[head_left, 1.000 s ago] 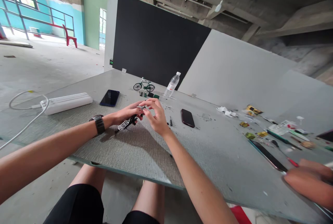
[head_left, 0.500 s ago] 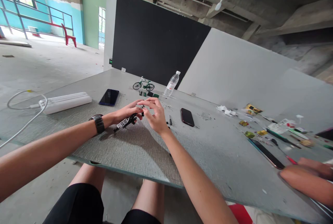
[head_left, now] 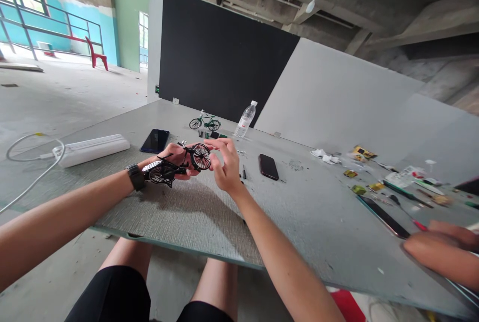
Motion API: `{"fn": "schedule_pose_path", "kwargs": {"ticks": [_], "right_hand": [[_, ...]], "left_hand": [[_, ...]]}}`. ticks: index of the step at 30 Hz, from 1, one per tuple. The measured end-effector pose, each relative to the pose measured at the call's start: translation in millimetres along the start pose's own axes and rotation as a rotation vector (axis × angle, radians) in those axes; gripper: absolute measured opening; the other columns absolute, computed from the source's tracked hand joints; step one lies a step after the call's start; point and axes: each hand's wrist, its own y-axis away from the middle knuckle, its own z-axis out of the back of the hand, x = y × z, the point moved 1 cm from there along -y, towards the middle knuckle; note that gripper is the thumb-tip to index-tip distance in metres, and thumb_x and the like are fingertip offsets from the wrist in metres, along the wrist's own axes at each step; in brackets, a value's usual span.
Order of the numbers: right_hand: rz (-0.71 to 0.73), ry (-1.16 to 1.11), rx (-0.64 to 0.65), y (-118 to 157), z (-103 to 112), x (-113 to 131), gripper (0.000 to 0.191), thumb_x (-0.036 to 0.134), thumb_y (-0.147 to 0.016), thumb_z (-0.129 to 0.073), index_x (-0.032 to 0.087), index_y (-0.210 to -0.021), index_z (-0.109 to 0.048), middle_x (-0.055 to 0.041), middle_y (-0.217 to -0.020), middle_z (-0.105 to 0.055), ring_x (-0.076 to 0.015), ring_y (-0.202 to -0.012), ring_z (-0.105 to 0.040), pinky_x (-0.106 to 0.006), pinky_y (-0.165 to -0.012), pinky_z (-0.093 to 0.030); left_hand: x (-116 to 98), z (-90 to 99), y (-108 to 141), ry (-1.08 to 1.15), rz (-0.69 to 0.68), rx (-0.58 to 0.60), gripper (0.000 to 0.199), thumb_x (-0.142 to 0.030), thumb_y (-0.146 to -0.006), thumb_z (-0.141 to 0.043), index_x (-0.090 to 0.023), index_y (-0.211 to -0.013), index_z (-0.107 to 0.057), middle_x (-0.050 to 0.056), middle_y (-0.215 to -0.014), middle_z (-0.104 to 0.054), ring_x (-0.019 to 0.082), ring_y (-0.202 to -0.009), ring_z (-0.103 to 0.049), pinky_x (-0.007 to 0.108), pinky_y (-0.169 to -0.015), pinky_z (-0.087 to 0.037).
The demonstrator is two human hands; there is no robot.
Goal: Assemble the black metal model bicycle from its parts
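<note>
A black model bicycle [head_left: 175,166] is in my left hand [head_left: 174,152], held above the table with its front wheel [head_left: 201,156] turned to the right. My left fingers and thumb close around its frame, partly hidden behind it. At the front wheel, my right hand [head_left: 227,166] has its thumb and fingers curved about the rim, the index finger along the top edge. A green model bicycle [head_left: 204,122] stands upright farther back, with small dark green and black parts [head_left: 214,135] lying in front of it.
Two phones [head_left: 155,141] [head_left: 268,166] lie either side of my hands. A white power strip [head_left: 93,150] with a cable is at left, a water bottle [head_left: 246,120] behind. At right are tools, scraps and another person's blurred hands [head_left: 441,252] beside a phone [head_left: 383,217].
The black model bicycle has turned and been lifted, so its side and front wheel now face me. My right hand has shifted from close against my left fingers to the front wheel.
</note>
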Motion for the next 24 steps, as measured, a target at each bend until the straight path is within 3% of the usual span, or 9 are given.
{"fn": "schedule_pose_path", "kwargs": {"ticks": [3,5,8,12,15,19,21,24], "right_hand": [[0.073,0.047,-0.029,1,1,5,0.034,0.031,-0.096,-0.044,0.029,-0.126,-0.059,-0.0075,-0.116,-0.053,-0.0232,-0.109,-0.057,-0.046,-0.097,-0.049],[0.118,0.067,-0.019,2,1,8,0.035,0.031,-0.095,-0.045,0.029,-0.127,-0.058,-0.0077,-0.116,-0.052,-0.0239,-0.111,-0.055,-0.046,-0.097,-0.048],[0.121,0.103,0.030,1,1,10,0.036,0.033,-0.094,-0.046,0.030,-0.128,-0.056,-0.0083,-0.117,-0.052,-0.0252,-0.113,-0.054,-0.046,-0.097,-0.048],[0.011,0.200,0.054,-7,11,-4,0.033,0.034,-0.097,-0.043,0.028,-0.125,-0.058,-0.0090,-0.116,-0.057,-0.0248,-0.111,-0.055,-0.043,-0.097,-0.046],[-0.199,0.406,0.133,-13,32,-34,0.029,0.036,-0.099,-0.042,0.023,-0.115,-0.063,-0.0081,-0.101,-0.063,-0.0226,-0.096,-0.060,-0.038,-0.089,-0.047],[-0.656,0.762,0.469,-4,69,-80,0.024,0.040,-0.095,-0.053,0.022,-0.095,-0.069,-0.0098,-0.098,-0.070,-0.0233,-0.089,-0.064,-0.033,-0.076,-0.045],[-0.852,0.807,0.639,4,82,-96,0.032,0.048,-0.094,-0.056,0.020,-0.091,-0.071,-0.0128,-0.096,-0.071,-0.0238,-0.085,-0.066,-0.032,-0.072,-0.045],[-0.967,0.797,0.779,13,87,-109,0.042,0.057,-0.090,-0.060,0.018,-0.086,-0.074,-0.0142,-0.091,-0.072,-0.0228,-0.079,-0.068,-0.031,-0.070,-0.045]], "left_hand": [[2,3.1,-3,0.131,0.081,0.138,0.075,-0.053,-0.077,-0.059,-0.009,-0.136,-0.044,0.006,-0.077,-0.061,0.013,-0.056,-0.044,0.021,-0.045,-0.032],[2,2.5,-4,0.121,0.111,0.160,0.079,-0.053,-0.074,-0.062,-0.009,-0.137,-0.043,0.006,-0.076,-0.060,0.013,-0.055,-0.044,0.021,-0.043,-0.030],[1,0.1,-3,0.077,0.133,0.097,0.082,-0.055,-0.071,-0.063,-0.011,-0.137,-0.043,0.005,-0.074,-0.060,0.015,-0.055,-0.045,0.022,-0.042,-0.029],[0,-3.7,-1,0.044,0.149,-0.033,0.078,-0.051,-0.073,-0.061,-0.016,-0.140,-0.042,0.009,-0.083,-0.065,0.016,-0.060,-0.049,0.025,-0.050,-0.033],[-4,-10.2,-2,0.009,0.141,-0.102,0.072,-0.047,-0.077,-0.060,-0.021,-0.142,-0.042,0.012,-0.097,-0.067,0.016,-0.066,-0.048,0.025,-0.053,-0.033],[-13,-23.9,-5,-0.046,0.128,-0.179,0.066,-0.045,-0.082,-0.063,-0.022,-0.140,-0.042,0.011,-0.101,-0.066,0.015,-0.070,-0.048,0.027,-0.057,-0.035],[-17,-28.2,-6,-0.075,0.117,-0.236,0.062,-0.042,-0.083,-0.064,-0.022,-0.138,-0.041,0.010,-0.104,-0.065,0.014,-0.070,-0.050,0.027,-0.058,-0.036],[-16,-24.2,-10,-0.104,0.121,-0.303,0.063,-0.036,-0.083,-0.065,-0.022,-0.139,-0.038,0.010,-0.109,-0.065,0.014,-0.070,-0.052,0.026,-0.058,-0.037]]}}
